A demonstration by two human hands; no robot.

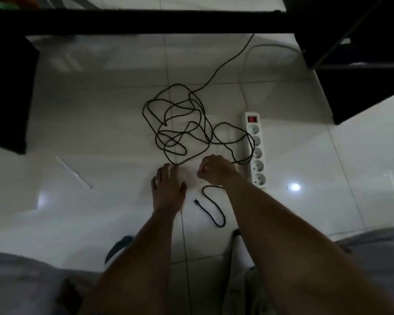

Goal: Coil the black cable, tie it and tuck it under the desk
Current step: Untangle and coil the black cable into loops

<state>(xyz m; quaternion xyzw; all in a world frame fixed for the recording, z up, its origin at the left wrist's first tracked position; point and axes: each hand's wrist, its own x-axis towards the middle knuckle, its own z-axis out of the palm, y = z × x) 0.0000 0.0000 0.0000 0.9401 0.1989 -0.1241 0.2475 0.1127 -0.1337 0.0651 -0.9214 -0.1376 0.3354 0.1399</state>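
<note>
A long black cable [192, 123] lies in a loose tangle on the white tiled floor under the dark desk frame [146, 21]. One strand runs up and away toward the back right. Its plug end [196, 201] rests near me, below my hands. My left hand [168, 187] lies flat on the tiles with straight fingers, fingertips at the near edge of the tangle. My right hand [214, 169] is curled into a fist over the cable where the strand passes beneath it; the grip itself is hidden.
A white power strip [256, 151] with a red switch lies right of the tangle, its pale cord curving toward the back. A white cable tie or strip [73, 172] lies on the floor at left. Dark desk legs and cabinets stand left and right. My knees fill the bottom corners.
</note>
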